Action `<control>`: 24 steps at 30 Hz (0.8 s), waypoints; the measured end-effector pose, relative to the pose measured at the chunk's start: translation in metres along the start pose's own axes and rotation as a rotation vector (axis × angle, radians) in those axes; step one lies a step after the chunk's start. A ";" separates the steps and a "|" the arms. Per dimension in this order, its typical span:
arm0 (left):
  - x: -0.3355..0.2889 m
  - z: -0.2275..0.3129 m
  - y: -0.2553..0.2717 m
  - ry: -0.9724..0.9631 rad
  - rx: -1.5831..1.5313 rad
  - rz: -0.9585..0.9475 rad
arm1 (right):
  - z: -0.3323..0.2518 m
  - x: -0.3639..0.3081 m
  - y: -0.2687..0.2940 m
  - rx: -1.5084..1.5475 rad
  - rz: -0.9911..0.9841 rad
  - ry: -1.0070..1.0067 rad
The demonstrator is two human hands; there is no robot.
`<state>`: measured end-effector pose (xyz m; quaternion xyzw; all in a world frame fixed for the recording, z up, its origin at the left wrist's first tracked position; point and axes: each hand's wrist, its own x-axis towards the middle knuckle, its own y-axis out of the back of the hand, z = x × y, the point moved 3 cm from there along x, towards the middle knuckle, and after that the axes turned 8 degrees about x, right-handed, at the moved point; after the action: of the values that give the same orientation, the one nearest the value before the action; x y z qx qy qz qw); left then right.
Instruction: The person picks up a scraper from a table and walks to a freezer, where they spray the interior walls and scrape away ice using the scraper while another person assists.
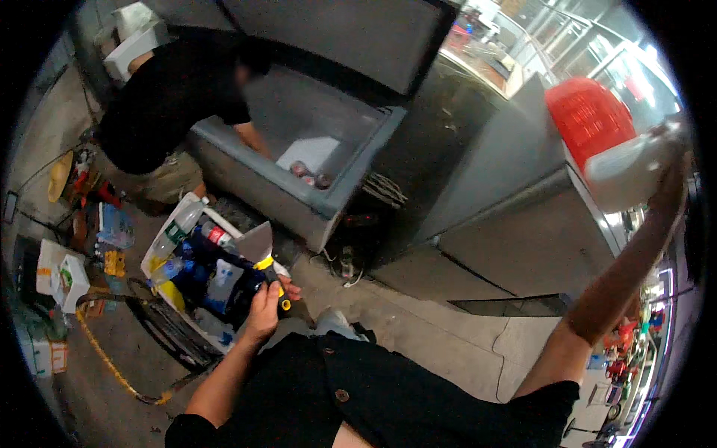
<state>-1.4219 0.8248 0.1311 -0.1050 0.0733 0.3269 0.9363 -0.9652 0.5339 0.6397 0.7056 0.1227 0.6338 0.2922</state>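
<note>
My left hand point(263, 312) is closed round the black and yellow handle of a scraper point(258, 245). The scraper's wide metal blade points up and away, above a white crate point(154, 254) of plastic bottles. Stretched far out to the right, my right hand point(672, 153) is dim and blurred at the picture's edge. A whitish, translucent thing point(620, 178) is right beside it, in front of a red plastic basket point(590, 116). Whether my right fingers grip the whitish thing is too unclear to see.
Another person point(175, 97) in black leans into an open chest freezer point(254, 168) with a few round items at its bottom. A tall grey cabinet point(515, 231) stands to the right. A yellow-black hose point(97, 351) and a thin cable point(502, 355) lie on the floor.
</note>
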 end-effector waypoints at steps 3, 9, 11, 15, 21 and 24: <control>-0.013 0.003 0.047 0.005 -0.005 0.026 | -0.084 -0.048 -0.145 0.818 0.043 -0.547; -0.023 0.001 0.128 0.049 0.121 0.142 | -0.221 -0.100 -0.379 1.244 0.129 -1.003; -0.021 -0.008 0.148 0.093 0.218 0.180 | -0.212 -0.116 -0.433 1.201 0.062 -1.053; -0.017 -0.019 0.178 0.167 0.310 0.374 | -0.225 -0.116 -0.518 1.128 0.098 -1.134; 0.059 -0.028 0.222 0.347 -0.423 0.861 | -0.179 -0.139 -0.668 1.010 0.072 -1.076; 0.152 -0.027 0.268 0.251 -0.586 0.929 | -0.150 -0.145 -0.729 0.877 0.182 -1.041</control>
<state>-1.4739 1.1137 0.0342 -0.3557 0.1287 0.6964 0.6099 -0.9907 1.0764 0.1106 0.9788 0.1519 0.1261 -0.0540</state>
